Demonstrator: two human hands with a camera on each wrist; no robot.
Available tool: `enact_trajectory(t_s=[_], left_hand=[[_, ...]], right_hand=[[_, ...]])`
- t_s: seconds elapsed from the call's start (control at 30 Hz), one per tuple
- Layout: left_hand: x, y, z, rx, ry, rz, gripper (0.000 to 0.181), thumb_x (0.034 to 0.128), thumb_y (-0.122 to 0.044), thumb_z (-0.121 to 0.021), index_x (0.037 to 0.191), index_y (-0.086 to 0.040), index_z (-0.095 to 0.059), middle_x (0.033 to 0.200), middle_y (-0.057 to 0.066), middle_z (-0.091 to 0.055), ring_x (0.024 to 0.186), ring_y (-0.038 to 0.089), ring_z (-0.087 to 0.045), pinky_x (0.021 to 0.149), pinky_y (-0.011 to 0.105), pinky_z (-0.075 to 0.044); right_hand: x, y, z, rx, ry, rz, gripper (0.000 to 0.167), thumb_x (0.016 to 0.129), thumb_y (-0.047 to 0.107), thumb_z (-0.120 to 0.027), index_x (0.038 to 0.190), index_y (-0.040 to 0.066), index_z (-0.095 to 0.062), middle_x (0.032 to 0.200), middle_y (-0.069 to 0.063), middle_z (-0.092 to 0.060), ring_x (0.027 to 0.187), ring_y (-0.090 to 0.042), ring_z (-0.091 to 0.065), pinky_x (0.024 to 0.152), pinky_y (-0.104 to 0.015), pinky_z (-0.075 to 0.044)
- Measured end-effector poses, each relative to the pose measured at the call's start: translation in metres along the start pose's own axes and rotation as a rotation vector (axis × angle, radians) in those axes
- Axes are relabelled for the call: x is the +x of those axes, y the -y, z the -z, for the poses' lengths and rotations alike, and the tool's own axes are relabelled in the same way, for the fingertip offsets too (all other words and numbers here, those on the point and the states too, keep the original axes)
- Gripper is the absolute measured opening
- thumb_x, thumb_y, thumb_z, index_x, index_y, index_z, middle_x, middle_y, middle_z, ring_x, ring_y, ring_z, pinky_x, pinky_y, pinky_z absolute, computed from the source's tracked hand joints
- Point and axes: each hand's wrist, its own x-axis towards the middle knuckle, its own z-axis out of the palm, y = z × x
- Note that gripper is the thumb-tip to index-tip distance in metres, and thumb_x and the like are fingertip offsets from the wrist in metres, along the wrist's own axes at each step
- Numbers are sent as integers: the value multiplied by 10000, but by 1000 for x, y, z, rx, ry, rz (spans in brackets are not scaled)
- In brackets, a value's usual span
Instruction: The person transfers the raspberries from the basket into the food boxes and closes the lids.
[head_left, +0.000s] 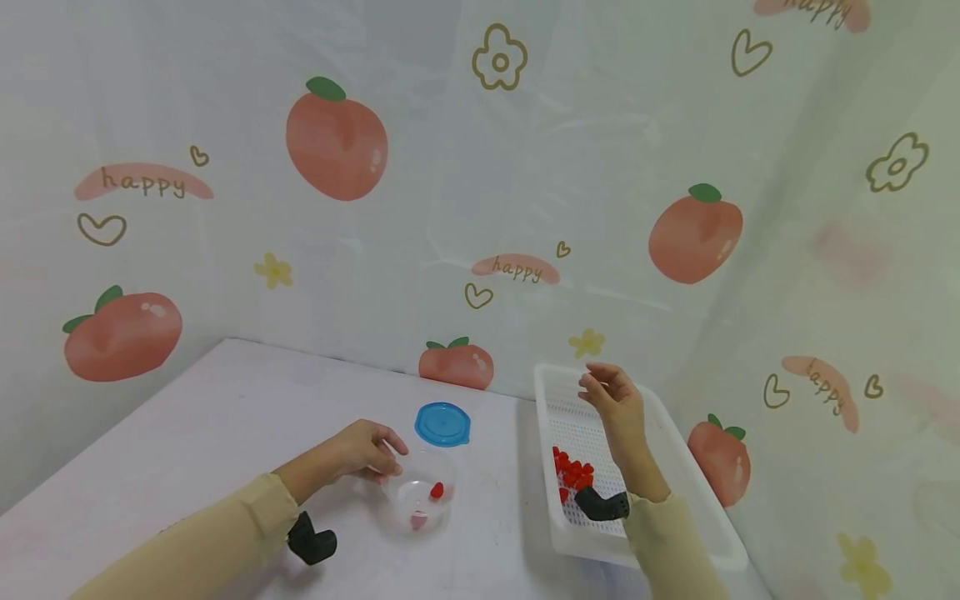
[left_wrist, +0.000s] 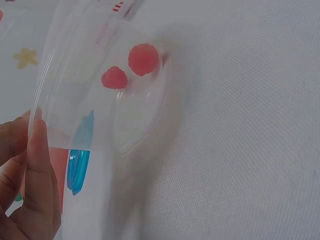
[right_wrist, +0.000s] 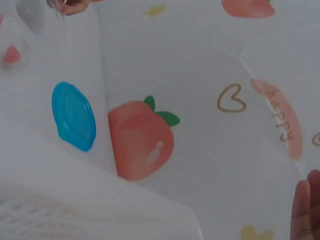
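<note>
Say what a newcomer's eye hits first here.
Probably the big printed peaches on the white backdrop behind the table. Next, the bright blue lid lying on the table, just beyond the clear bowl that the left hand grips, two red berries inside. Then the red berry cluster in the white basket at right.
</note>
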Motion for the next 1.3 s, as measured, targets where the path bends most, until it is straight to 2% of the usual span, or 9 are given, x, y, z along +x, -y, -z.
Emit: enact_trajectory(t_s=[0.17, 0.27, 0.53, 0.63, 0.73, 0.87, 0.97, 1.03, 1.3], left_hand=[[1, 1, 1, -5, 11, -2, 260, 769, -42, -791, 1007, -39, -688, 813, 102, -593, 624, 184, -570, 599, 242, -559], [2, 0, 1, -7, 18, -1, 265, 766, -41, -793, 1007, -38, -682, 810, 102, -586, 608, 181, -559, 591, 239, -556], [1, -1, 1, -8, 16, 1, 266, 777, -30, -781, 1024, -22, -680, 804, 102, -581, 605, 185, -556, 588, 240, -554], [1, -1, 1, -4, 12, 6, 255, 779, -32, -780, 1015, -32, -683, 810, 103, -583, 608, 185, -559, 592, 240, -555], [1, -2, 0, 1, 9, 8, 252, 781, -35, -780, 1014, -35, -682, 813, 103, -582, 611, 184, -560, 594, 238, -554], [0, -2, 0, 0, 12, 0, 269, 782, -40, -781, 1028, -19, -676, 812, 105, -577, 608, 187, -555, 593, 241, -555], [-1, -2, 1, -4, 16, 0, 267, 781, -40, -782, 1026, -21, -678, 811, 104, -577, 606, 186, -556, 592, 241, -556], [0, -2, 1, -6, 21, -2, 261, 783, -40, -780, 1022, -23, -679, 811, 103, -579, 608, 184, -558, 594, 237, -555], [0, -2, 1, -10, 19, 11, 251, 785, -38, -776, 1017, -32, -683, 816, 102, -590, 619, 184, -570, 604, 243, -562]], right_hand=[[5, -16, 19, -32, -89, -63, 122, 944, 62, -603, 1000, 168, -625, 902, 70, -626, 804, -51, -630, 747, -168, -557], [8, -24, 29, -60, -129, -107, 103, 945, 83, -609, 1047, 93, -610, 897, 86, -615, 816, -54, -624, 741, -163, -554], [8, -49, 56, -163, -142, -258, 365, 975, 180, -578, 1241, -49, -478, 908, 124, -581, 844, -46, -605, 765, -154, -541], [6, -54, 65, -211, -122, -328, 419, 986, 197, -559, 1297, -55, -436, 946, 107, -577, 826, -8, -595, 773, -147, -533], [4, -54, 68, -295, -91, -392, 437, 995, 202, -542, 1328, -58, -427, 1073, -14, -610, 823, 3, -587, 800, -162, -537], [2, -58, 69, -405, -35, -452, 428, 997, 191, -531, 1324, -72, -446, 1248, -219, -564, 981, -193, -616, 878, -278, -552], [1, -65, 70, -469, 22, -480, 434, 993, 195, -535, 1314, -83, -449, 1287, -284, -536, 1119, -383, -562, 911, -369, -546], [0, -70, 70, -503, 60, -501, 430, 991, 197, -534, 1305, -85, -455, 1299, -299, -532, 1143, -428, -540, 912, -401, -543], [-5, -76, 67, -615, 249, -602, 387, 948, 133, -562, 1241, -110, -492, 1180, -291, -587, 962, -325, -591, 858, -450, -551]])
